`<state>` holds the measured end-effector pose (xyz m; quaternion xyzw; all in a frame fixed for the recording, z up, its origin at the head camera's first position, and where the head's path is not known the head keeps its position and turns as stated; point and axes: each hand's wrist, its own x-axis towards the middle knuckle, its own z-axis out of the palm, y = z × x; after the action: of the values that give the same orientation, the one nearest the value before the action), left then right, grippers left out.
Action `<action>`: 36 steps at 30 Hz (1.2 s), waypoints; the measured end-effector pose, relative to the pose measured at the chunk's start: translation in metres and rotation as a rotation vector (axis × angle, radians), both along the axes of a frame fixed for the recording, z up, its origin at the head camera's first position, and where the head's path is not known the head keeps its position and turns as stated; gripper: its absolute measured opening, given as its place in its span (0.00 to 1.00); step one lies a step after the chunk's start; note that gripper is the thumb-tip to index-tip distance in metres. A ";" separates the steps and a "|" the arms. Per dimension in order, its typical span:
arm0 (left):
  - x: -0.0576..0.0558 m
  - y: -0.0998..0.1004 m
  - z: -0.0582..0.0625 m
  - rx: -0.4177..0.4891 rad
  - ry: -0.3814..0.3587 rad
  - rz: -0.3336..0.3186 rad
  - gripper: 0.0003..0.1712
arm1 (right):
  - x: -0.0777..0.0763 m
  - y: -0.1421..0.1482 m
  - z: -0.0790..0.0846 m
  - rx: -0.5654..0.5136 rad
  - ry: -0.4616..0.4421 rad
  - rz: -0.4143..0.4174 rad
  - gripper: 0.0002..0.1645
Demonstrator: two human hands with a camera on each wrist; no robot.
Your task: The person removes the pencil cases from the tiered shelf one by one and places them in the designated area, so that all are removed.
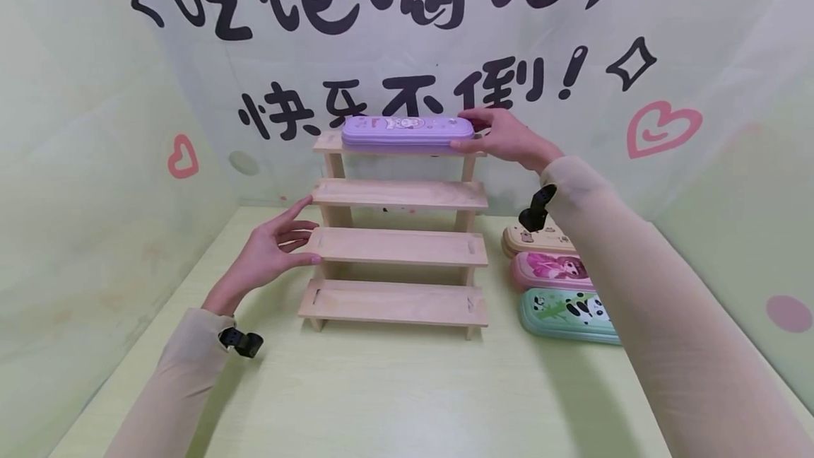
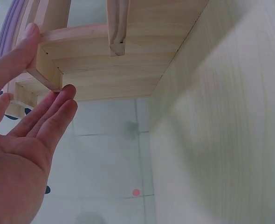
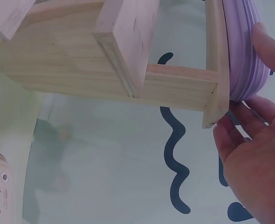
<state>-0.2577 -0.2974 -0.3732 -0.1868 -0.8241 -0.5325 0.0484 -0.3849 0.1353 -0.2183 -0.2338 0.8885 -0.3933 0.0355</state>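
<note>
A purple pencil case (image 1: 407, 131) with a cartoon print lies lengthwise on the top tier of a stepped wooden rack (image 1: 397, 246). At its right end my right hand (image 1: 505, 138) grips it, thumb along the front and fingers behind. The right wrist view shows the zipped side of the purple case (image 3: 242, 51) against the top board, with the right hand (image 3: 261, 144) around its end. My left hand (image 1: 263, 253) holds the rack's left side, thumb on the third tier down. In the left wrist view the left hand (image 2: 25, 135) spans a board's end.
To the right of the rack lie a cream pencil case (image 1: 537, 239), a pink one (image 1: 553, 268) and a green panda one (image 1: 566, 313), partly covered by my right sleeve (image 1: 655, 288). A printed cloth backdrop (image 1: 407, 55) stands behind the light table (image 1: 381, 394).
</note>
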 end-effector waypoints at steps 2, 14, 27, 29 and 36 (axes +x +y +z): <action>0.000 0.000 0.001 -0.001 0.001 -0.002 0.62 | 0.001 0.000 0.001 0.003 -0.003 -0.001 0.49; 0.002 0.002 0.002 -0.009 -0.003 -0.003 0.61 | 0.005 -0.001 -0.002 -0.099 -0.008 -0.034 0.46; 0.004 0.001 0.003 -0.004 -0.005 0.003 0.62 | 0.018 -0.009 -0.007 -0.288 -0.011 -0.027 0.40; 0.004 0.001 0.003 -0.001 -0.007 0.003 0.62 | 0.020 -0.009 -0.008 -0.306 -0.012 -0.026 0.41; 0.004 0.002 0.004 0.002 -0.006 0.001 0.62 | 0.029 -0.008 -0.012 -0.351 -0.002 -0.033 0.40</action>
<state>-0.2540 -0.2951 -0.3695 -0.1844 -0.8240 -0.5338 0.0463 -0.3560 0.1275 -0.2304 -0.2215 0.8099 -0.5430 -0.0115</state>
